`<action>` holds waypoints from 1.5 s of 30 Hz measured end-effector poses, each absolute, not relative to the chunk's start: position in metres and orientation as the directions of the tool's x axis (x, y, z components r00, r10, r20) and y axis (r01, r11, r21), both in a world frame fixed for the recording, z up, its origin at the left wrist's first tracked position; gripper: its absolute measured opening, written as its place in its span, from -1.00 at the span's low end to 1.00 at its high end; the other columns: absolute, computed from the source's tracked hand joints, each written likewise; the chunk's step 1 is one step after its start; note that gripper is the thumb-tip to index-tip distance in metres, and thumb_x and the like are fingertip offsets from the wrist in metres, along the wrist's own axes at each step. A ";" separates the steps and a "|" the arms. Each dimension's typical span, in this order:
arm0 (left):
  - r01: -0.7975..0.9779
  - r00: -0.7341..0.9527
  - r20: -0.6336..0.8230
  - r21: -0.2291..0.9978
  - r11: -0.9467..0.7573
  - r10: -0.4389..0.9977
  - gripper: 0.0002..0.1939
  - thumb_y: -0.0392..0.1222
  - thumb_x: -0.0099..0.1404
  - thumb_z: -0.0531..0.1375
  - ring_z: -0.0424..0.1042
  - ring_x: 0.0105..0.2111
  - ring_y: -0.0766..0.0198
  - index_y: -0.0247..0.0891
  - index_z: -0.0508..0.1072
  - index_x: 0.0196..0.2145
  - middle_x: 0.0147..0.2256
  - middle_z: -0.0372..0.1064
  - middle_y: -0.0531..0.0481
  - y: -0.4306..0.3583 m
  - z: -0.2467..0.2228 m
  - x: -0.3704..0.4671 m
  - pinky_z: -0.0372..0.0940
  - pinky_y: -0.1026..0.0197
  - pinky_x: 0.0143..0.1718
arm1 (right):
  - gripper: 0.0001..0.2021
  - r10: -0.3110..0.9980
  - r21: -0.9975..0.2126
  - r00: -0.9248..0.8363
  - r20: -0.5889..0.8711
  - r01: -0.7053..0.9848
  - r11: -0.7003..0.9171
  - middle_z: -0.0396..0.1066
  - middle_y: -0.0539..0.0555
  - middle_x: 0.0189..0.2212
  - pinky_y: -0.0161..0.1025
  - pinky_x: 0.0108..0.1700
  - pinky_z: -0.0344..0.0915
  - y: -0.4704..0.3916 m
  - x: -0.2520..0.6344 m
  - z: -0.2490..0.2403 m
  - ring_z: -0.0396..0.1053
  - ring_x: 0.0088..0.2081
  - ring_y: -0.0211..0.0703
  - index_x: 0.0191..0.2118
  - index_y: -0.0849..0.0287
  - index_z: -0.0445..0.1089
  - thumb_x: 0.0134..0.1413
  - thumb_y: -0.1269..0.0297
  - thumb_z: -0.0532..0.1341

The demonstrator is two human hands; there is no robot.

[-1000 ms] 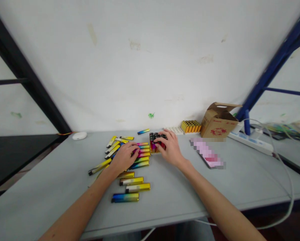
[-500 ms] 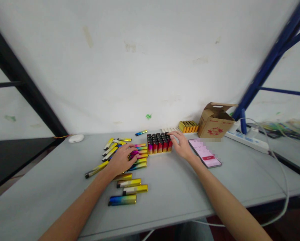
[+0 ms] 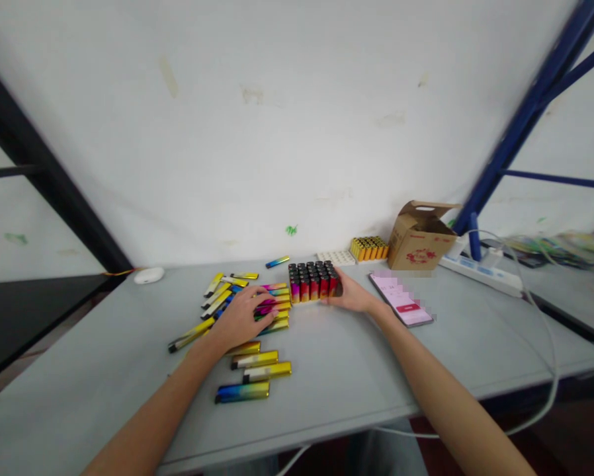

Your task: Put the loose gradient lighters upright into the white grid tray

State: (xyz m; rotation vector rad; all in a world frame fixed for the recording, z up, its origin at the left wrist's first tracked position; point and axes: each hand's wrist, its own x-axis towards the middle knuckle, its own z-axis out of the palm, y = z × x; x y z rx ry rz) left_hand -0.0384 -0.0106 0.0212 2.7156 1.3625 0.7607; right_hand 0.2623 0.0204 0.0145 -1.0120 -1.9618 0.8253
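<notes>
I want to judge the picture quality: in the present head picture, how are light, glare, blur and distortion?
Head view: soft light with faint shadows; same view, glints on the lying lighters; there too, smeared clutter at far right, pixel blocks over part of the phone, and the black post and blue post leaning outward, perhaps lens stretch.

Grey table (image 3: pixel 351 363): loose, multicoloured lighters (image 3: pixel 242 392) lying left of centre, some overlapping; single blue-yellow lighter (image 3: pixel 277 262) near back edge. Block of upright lighters (image 3: pixel 314 285) mid-table, white holed tray (image 3: pixel 335 258) behind, then yellow-orange block (image 3: pixel 369 249), open cardboard box (image 3: pixel 419 248). Phone (image 3: pixel 395 297) in front of box, power strip (image 3: pixel 483 276) right, white case (image 3: pixel 149 276) back left.
</notes>
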 end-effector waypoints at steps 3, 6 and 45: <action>0.752 0.499 0.419 0.224 -0.620 0.758 -0.68 0.03 0.28 0.12 0.36 -0.06 0.07 -0.20 0.52 -0.16 -0.10 0.40 -0.15 -0.010 0.021 -0.039 0.25 -0.05 0.05 | -0.17 0.897 -0.835 -0.327 0.297 0.367 0.410 0.29 0.31 0.11 0.01 0.17 0.21 0.023 0.260 0.010 0.32 0.08 0.07 0.16 0.30 0.12 -0.26 0.19 0.44; 0.746 0.512 0.402 0.229 -0.625 0.759 -0.70 -0.01 0.30 0.11 0.36 -0.05 0.08 -0.20 0.53 -0.17 -0.09 0.40 -0.15 -0.011 0.023 -0.039 0.24 -0.05 0.06 | -0.19 0.904 -0.858 -0.328 0.275 0.341 0.385 0.34 0.29 0.05 0.01 0.11 0.27 0.024 0.259 0.009 0.36 0.02 0.06 0.11 0.29 0.15 -0.31 0.22 0.46; 0.871 0.420 0.255 0.156 -0.466 0.871 -0.52 -0.36 0.25 -0.06 0.27 0.14 0.09 -0.42 0.31 0.11 0.14 0.27 -0.29 0.095 0.014 -0.014 0.14 0.05 0.15 | -0.44 0.924 -0.758 -0.271 0.271 0.532 0.378 0.52 0.09 -0.23 -0.18 -0.21 0.38 0.026 0.254 0.014 0.44 -0.27 -0.07 -0.04 0.24 0.35 -0.29 0.27 0.40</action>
